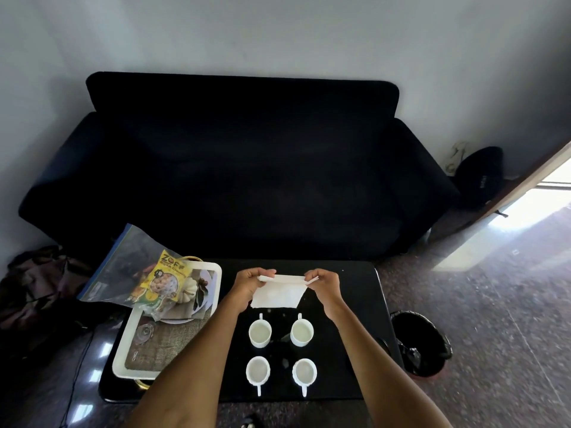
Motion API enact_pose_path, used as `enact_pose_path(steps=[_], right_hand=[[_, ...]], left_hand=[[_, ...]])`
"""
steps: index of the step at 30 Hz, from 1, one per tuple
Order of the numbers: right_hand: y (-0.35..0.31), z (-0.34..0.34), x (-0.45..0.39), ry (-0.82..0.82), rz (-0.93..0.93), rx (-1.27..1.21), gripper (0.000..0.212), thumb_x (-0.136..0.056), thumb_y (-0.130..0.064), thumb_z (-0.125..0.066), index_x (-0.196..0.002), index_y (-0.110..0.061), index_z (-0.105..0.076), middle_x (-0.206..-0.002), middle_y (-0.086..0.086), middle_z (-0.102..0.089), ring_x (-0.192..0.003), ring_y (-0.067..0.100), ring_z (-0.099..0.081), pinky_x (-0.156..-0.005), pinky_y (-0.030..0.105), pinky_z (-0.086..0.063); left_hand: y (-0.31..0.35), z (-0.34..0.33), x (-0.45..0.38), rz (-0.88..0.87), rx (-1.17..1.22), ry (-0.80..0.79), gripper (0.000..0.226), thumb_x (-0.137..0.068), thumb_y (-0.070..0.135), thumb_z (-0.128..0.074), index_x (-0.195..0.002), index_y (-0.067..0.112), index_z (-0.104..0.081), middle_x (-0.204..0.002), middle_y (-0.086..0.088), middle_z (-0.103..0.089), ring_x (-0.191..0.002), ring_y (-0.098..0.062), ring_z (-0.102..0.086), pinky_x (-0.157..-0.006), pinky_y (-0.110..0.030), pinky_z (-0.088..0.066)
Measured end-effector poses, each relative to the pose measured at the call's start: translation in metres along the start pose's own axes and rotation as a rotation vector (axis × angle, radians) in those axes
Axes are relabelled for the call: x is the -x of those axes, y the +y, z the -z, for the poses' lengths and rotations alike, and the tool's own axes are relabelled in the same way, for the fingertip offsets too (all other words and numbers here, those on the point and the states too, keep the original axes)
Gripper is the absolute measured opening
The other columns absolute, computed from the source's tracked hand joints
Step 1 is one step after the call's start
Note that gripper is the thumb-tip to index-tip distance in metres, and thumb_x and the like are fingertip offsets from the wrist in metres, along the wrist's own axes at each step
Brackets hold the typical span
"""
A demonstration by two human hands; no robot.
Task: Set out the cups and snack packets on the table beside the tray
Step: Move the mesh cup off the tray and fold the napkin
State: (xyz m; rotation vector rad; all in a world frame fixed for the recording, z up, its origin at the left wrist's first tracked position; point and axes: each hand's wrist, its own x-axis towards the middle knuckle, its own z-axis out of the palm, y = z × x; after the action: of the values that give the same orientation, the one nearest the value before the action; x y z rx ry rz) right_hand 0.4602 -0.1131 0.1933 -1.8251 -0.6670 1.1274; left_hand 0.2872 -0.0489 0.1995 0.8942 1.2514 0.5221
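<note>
Both hands, left (pixel 251 281) and right (pixel 321 281), pinching a white napkin (pixel 276 293) above the desk (pixel 346 304); best kept taut, laid flat beyond the cups (pixel 260 332).

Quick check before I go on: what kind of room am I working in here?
Probably a living room or small lounge: a dark sofa against the wall, a low black coffee table before it carrying four white cups and a tray, and a waste bin alongside.
</note>
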Motion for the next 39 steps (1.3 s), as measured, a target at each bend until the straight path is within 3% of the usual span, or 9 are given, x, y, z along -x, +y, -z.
enact_pose_path(steps=[4,8,12,17,21,24,29,33,39], right_hand=[[0.0,0.004,0.0,-0.047,-0.048,-0.08,0.021,-0.084,0.004,-0.059,-0.08,-0.016,-0.065,-0.087,-0.001,-0.065,-0.088,0.015,-0.061,-0.075,0.024,-0.051],[0.019,0.013,0.007,-0.271,-0.221,-0.117,0.038,-0.083,-0.002,-0.066,-0.118,-0.012,-0.055,-0.113,0.007,-0.064,-0.109,0.025,-0.061,-0.09,0.04,-0.055],[0.042,0.024,0.018,-0.329,-0.273,-0.134,0.034,-0.083,-0.001,-0.066,-0.116,-0.008,-0.058,-0.111,0.008,-0.065,-0.104,0.024,-0.063,-0.083,0.036,-0.056],[0.062,0.05,0.027,-0.31,-0.296,-0.271,0.032,-0.084,0.0,-0.065,-0.116,0.0,-0.06,-0.107,0.009,-0.068,-0.098,0.021,-0.066,-0.078,0.028,-0.058],[0.081,0.093,0.028,-0.28,-0.349,-0.32,0.032,-0.084,0.009,-0.06,-0.116,0.004,-0.059,-0.106,0.012,-0.068,-0.091,0.022,-0.069,-0.073,0.029,-0.06],[0.096,0.123,0.027,-0.314,-0.359,-0.197,0.032,-0.087,0.004,-0.059,-0.119,0.0,-0.058,-0.102,0.006,-0.067,-0.094,0.021,-0.066,-0.079,0.032,-0.057],[0.122,0.179,0.018,-0.218,-0.318,-0.286,0.02,-0.087,0.014,-0.051,-0.096,0.001,-0.064,-0.075,0.002,-0.076,-0.069,0.015,-0.073,-0.064,0.022,-0.059],[0.152,0.227,0.009,-0.092,-0.322,-0.053,0.019,-0.086,0.016,-0.051,-0.092,0.007,-0.066,-0.069,0.006,-0.072,-0.062,0.015,-0.069,-0.063,0.023,-0.056],[0.171,0.26,-0.017,0.04,-0.17,0.454,0.034,-0.082,0.009,-0.044,-0.092,-0.005,-0.074,-0.077,0.005,-0.062,-0.073,0.015,-0.057,-0.041,0.0,-0.036]], left_hand=[[0.0,-0.001,-0.007,0.055,-0.059,0.051,0.031,-0.086,-0.006,-0.055,-0.067,0.014,-0.067,-0.102,-0.015,-0.064,-0.079,-0.024,-0.062,-0.065,-0.03,-0.053],[-0.008,-0.003,-0.011,0.157,-0.028,-0.049,0.028,-0.088,-0.004,-0.057,-0.115,0.001,-0.061,-0.104,-0.014,-0.063,-0.085,-0.022,-0.063,-0.065,-0.026,-0.053],[-0.021,-0.003,-0.006,0.271,-0.094,-0.257,0.05,-0.081,-0.001,-0.068,-0.128,-0.003,-0.051,-0.108,-0.015,-0.066,-0.091,-0.026,-0.065,-0.068,-0.03,-0.058],[-0.034,-0.029,-0.004,0.355,-0.191,-0.289,0.064,-0.078,0.0,-0.072,-0.134,-0.003,-0.042,-0.133,-0.021,-0.054,-0.122,-0.035,-0.054,-0.102,-0.045,-0.047],[-0.052,-0.069,0.003,0.335,-0.161,-0.321,0.044,-0.089,0.009,-0.062,-0.129,-0.002,-0.052,-0.112,-0.013,-0.062,-0.095,-0.024,-0.064,-0.067,-0.023,-0.06],[-0.072,-0.103,0.003,0.294,-0.113,-0.255,0.04,-0.09,0.007,-0.059,-0.128,-0.004,-0.054,-0.115,-0.02,-0.062,-0.096,-0.025,-0.06,-0.075,-0.029,-0.054],[-0.106,-0.159,0.006,0.389,-0.043,-0.233,0.032,-0.09,-0.012,-0.048,-0.123,-0.012,-0.05,-0.12,-0.027,-0.056,-0.112,-0.043,-0.059,-0.082,-0.039,-0.058],[-0.135,-0.192,0.004,0.416,-0.167,-0.078,0.018,-0.087,-0.012,-0.055,-0.079,0.003,-0.058,-0.094,-0.022,-0.061,-0.051,-0.016,-0.069,-0.049,-0.021,-0.059],[-0.162,-0.228,-0.003,0.391,-0.379,0.02,0.016,-0.085,-0.007,-0.061,-0.095,0.005,-0.056,-0.098,-0.014,-0.053,-0.064,-0.018,-0.056,-0.056,-0.032,-0.06]])
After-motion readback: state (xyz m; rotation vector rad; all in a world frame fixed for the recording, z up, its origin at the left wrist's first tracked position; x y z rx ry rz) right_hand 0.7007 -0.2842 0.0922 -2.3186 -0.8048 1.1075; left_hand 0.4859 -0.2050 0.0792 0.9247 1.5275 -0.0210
